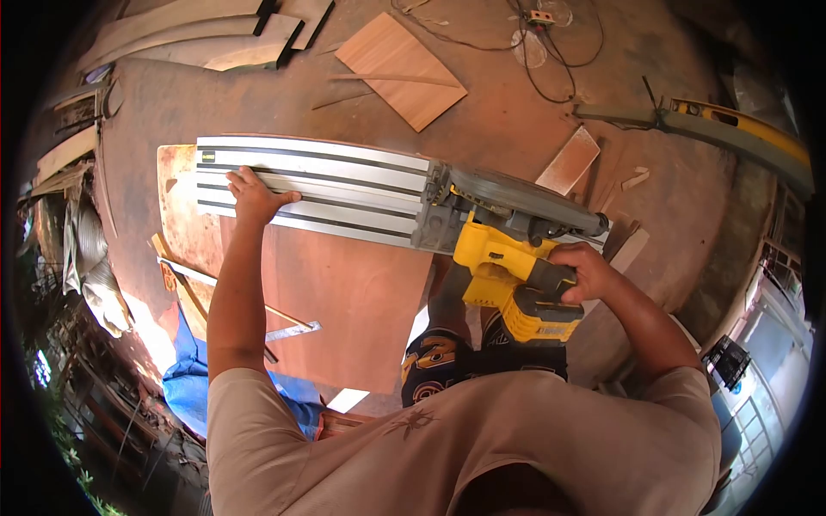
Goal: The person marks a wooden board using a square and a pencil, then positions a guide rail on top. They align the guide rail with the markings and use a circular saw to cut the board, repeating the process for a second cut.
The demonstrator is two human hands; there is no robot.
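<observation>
My left hand [255, 199] lies on the silver guide rail [361, 202], near its left end, with thumb and fingers spread. Under the rail is a reddish-brown wooden board [344, 297]. At the right part of the rail sits a yellow and black cordless track saw [490, 249], its dark base touching the rail. My right hand [587, 271] is wrapped around the saw's rear handle, just above the battery [542, 316]. The blade is hidden from this angle.
A loose plywood piece [404, 69] lies on the floor ahead. Cables run to a power outlet box [540, 17]. A yellow spirit level [731, 120] is at the right. Blue tarp [188, 378] and wood strips [194, 271] lie at the left.
</observation>
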